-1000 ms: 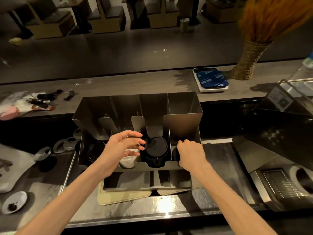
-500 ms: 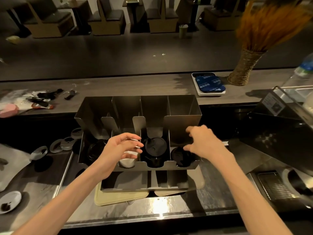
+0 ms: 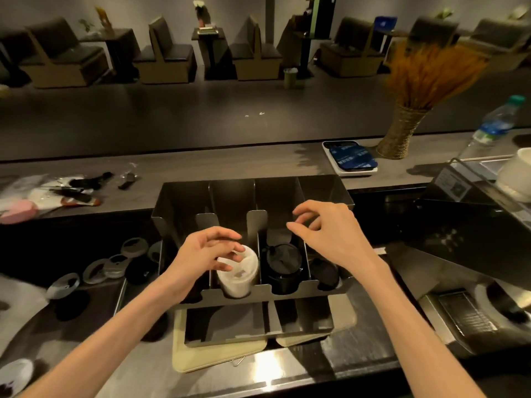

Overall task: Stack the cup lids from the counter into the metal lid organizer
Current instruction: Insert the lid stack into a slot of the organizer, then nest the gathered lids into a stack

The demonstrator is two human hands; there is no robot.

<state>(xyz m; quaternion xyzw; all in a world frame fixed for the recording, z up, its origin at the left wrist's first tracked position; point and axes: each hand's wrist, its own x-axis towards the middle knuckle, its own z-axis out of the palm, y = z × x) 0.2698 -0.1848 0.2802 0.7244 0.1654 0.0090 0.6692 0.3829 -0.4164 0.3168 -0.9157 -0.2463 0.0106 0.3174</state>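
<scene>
Both hands hover over the metal lid organizer (image 3: 253, 196) with forearms reaching in from the near edge of the worktop (image 3: 359, 357). Left hand (image 3: 201, 254) is open, fingers curled loosely, its fingertips just above the stack of white lids (image 3: 238, 275) in the second compartment from the left; whether they touch the top lid cannot be told. Right hand (image 3: 327, 231) is also open and holds nothing, fingers spread and bent, hanging above the divider between the two right compartments. The stack of black lids (image 3: 283, 267) stands in the third compartment, just beside the white stack, and a lower black lid pile (image 3: 323, 272) lies in the rightmost one under the right wrist. The leftmost compartment is too dark to read. Loose lids (image 3: 112, 267) lie scattered on the worktop to the left of the organizer, well apart from both hands.
</scene>
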